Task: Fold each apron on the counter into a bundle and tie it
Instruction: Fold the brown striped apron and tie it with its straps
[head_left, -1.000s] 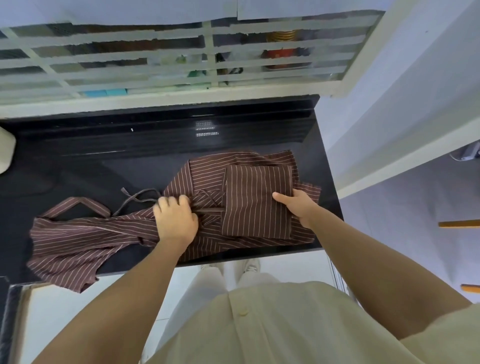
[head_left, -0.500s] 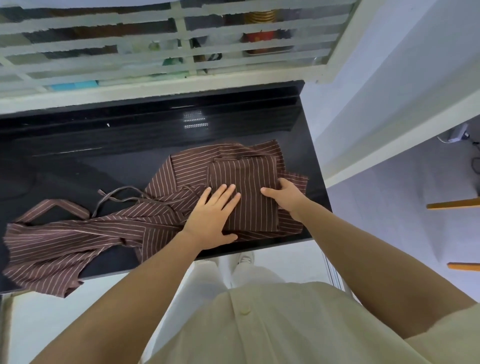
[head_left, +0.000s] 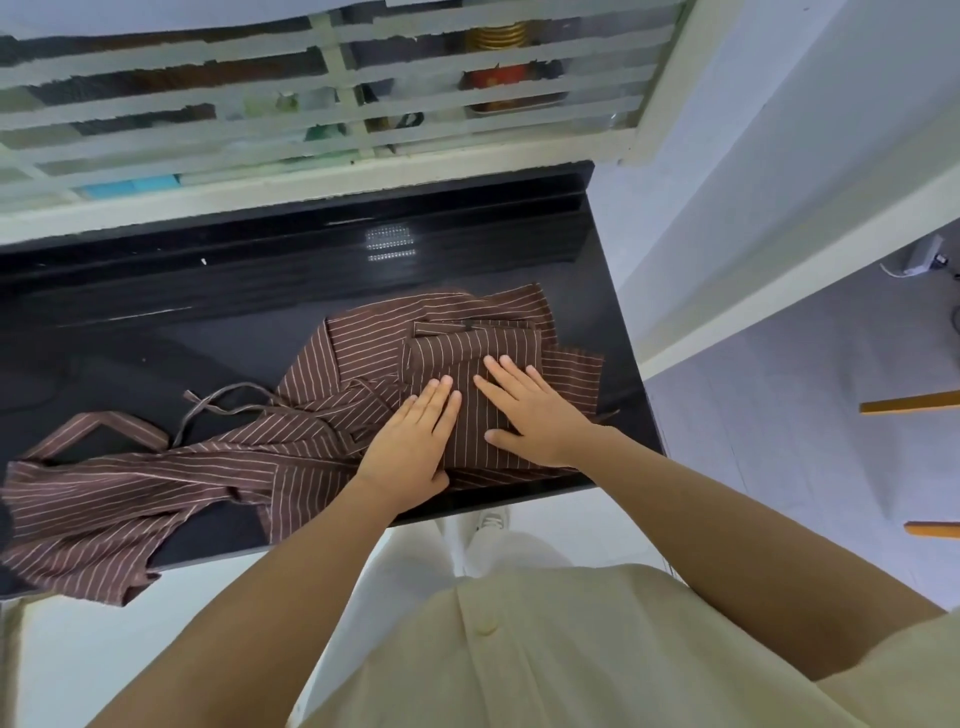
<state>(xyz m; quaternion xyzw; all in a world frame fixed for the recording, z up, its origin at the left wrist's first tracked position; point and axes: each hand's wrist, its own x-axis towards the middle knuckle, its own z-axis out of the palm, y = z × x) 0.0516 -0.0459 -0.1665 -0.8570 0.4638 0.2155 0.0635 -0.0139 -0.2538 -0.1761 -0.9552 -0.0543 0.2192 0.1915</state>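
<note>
Pressing apron (head_left: 311, 441), both hands (head_left: 410, 447) (head_left: 540, 415) flat

Louvred window (head_left: 322, 98), pale wall (head_left: 810, 130), light tiled floor (head_left: 810, 441)

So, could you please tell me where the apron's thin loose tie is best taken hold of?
I would pinch the tie at its arched middle, coming from above on the left. There it lies alone on the bare counter, while its right end runs into the folds of the apron.
</note>
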